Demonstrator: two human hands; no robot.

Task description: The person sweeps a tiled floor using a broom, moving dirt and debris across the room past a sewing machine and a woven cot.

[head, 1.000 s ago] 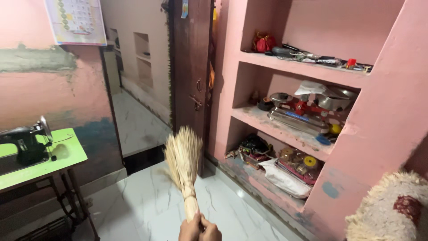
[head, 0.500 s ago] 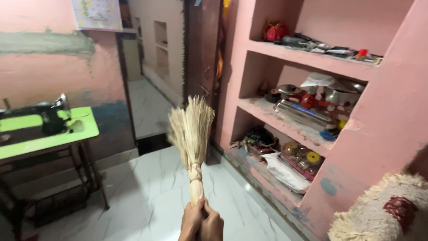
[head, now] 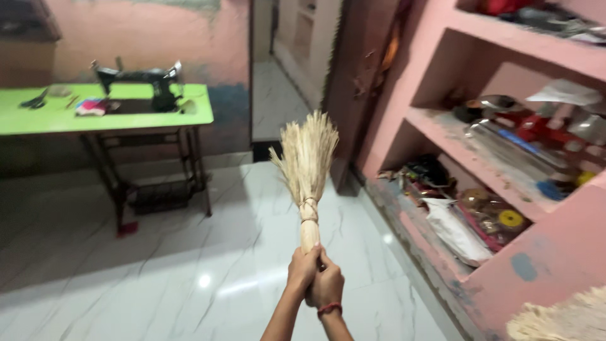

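Note:
A short straw broom (head: 307, 165) points upward, its bristles fanned out above a bound neck. My left hand (head: 302, 267) and my right hand (head: 328, 284) are both closed around its handle, stacked close together in the lower middle of the view. A red thread band circles my right wrist. The broom is held over the white marble floor (head: 189, 271), in front of the dark wooden door (head: 361, 82).
A black sewing machine (head: 151, 81) stands on a green-topped treadle table (head: 107, 117) at the left. Pink built-in shelves (head: 480, 158) at the right hold a red scale, metal pans, bags and clutter. A shaggy cream mat (head: 562, 322) shows at the bottom right. An open doorway (head: 284, 76) lies behind.
The view has swung down and to the right-facing floor; my hands and broom now sit higher in frame, with forearms showing. The sewing table appears fuller at the left.

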